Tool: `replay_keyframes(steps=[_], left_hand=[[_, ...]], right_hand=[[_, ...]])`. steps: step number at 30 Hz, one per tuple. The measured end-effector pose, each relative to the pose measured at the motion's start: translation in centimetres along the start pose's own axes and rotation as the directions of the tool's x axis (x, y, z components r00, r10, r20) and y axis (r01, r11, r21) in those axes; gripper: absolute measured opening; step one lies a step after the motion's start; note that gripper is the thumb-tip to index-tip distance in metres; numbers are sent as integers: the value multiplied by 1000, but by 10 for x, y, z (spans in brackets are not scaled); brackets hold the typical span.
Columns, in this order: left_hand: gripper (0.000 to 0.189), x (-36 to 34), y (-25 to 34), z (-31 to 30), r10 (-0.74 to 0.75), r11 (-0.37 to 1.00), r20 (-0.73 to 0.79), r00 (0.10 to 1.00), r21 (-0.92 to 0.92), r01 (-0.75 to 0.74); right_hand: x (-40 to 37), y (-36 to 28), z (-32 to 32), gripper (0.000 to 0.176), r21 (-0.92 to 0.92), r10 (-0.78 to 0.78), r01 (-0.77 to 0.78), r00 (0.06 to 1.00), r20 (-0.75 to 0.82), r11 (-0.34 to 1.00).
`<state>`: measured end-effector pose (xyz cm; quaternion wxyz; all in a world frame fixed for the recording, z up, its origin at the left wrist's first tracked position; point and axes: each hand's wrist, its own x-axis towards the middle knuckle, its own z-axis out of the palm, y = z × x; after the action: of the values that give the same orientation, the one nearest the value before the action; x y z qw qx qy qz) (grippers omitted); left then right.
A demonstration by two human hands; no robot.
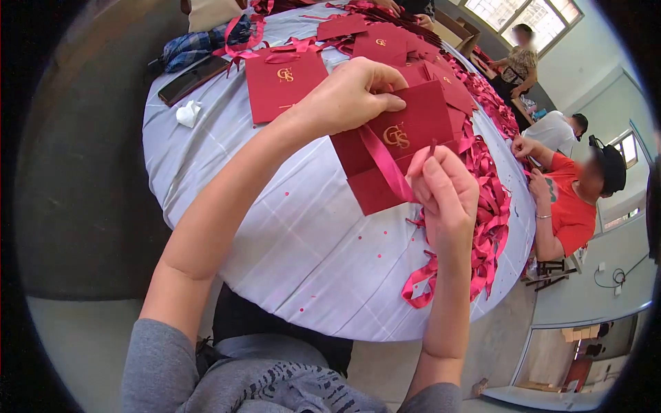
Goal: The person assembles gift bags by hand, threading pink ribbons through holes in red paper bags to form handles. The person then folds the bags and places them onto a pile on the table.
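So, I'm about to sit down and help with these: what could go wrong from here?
The left hand grips the red card piece near its top edge, so a hard pull by the right hand on the ribbon might bend it or tug it loose. The loose ribbons lie heaped close beside the right hand and could snag or tangle with it.
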<state>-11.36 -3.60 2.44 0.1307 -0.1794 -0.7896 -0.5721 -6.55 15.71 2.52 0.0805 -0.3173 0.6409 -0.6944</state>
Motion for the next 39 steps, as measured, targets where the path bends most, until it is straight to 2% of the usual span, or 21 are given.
replay_keyframes(steps=[2, 6, 8, 9, 11, 14, 16, 18, 19, 23, 28, 30, 32, 34, 35, 36, 37, 39], left_hand=[[27, 0, -6, 4, 37, 999, -73, 997, 8, -36], [26, 2, -9, 6, 45, 999, -47, 998, -22, -46], [24, 2, -14, 8, 54, 998, -60, 997, -13, -55], [24, 2, -15, 10, 58, 998, -60, 997, -15, -59], [21, 2, -17, 14, 31, 992, -87, 996, -115, -41], [22, -1, -16, 20, 1, 991, -163, 987, -130, -22], [20, -4, -14, 23, -36, 988, -163, 986, -156, 10], [19, -2, -15, 23, -65, 982, -163, 984, -185, 34], [20, -1, -18, 22, -75, 979, -134, 988, -198, 48], [20, -3, -15, 24, -108, 957, -46, 993, -274, 92], [18, -7, -7, 27, -127, 960, -54, 991, -260, 109], [19, -8, -7, 27, -135, 915, -20, 991, -386, 117], [19, -7, -9, 28, -122, 909, -12, 992, -402, 107], [20, -8, -8, 27, -113, 904, 0, 994, -415, 103], [20, -10, -7, 26, -110, 906, -4, 994, -412, 98], [20, -11, -6, 26, -106, 907, -7, 994, -411, 94], [20, -11, -5, 27, -107, 905, -5, 994, -414, 95], [21, -11, -4, 26, -97, 883, 64, 993, -455, 115]], right_hand=[[-4, -3, 5, 20, -31, -4, 6, 997, 78, 1000], [-8, -9, 5, 15, -201, 35, 18, 965, 259, 980], [-8, -8, 10, 13, -231, -80, 174, 927, 366, 957], [-11, -6, 17, 13, -201, -23, 102, 932, 360, 974], [-11, 3, 24, 8, -267, -108, 243, 894, 435, 933], [-11, 9, 31, 4, -284, -161, 323, 866, 472, 903], [-12, 20, 35, 5, -284, -216, 395, 838, 501, 873], [-15, 21, 42, 3, -378, -203, 451, 817, 540, 808], [-18, 28, 47, 2, -387, -250, 484, 819, 517, 785], [-21, 22, 49, 4, -398, -237, 491, 810, 537, 775], [-24, 21, 53, 8, -364, -212, 487, 784, 584, 794], [-24, 14, 52, 8, -363, -212, 484, 785, 582, 797], [-23, 12, 50, 9, -357, -213, 479, 787, 578, 802], [-22, 14, 47, 13, -233, -238, 306, 930, 280, 923], [-17, 5, 36, 19, -327, -176, 259, 949, 260, 909], [-15, 2, 32, 20, -240, -129, 150, 986, 101, 959], [-12, -2, 29, 18, -149, -133, 125, 990, -42, 981], [-6, -7, 18, 12, -186, -99, 52, 962, -254, 981]])
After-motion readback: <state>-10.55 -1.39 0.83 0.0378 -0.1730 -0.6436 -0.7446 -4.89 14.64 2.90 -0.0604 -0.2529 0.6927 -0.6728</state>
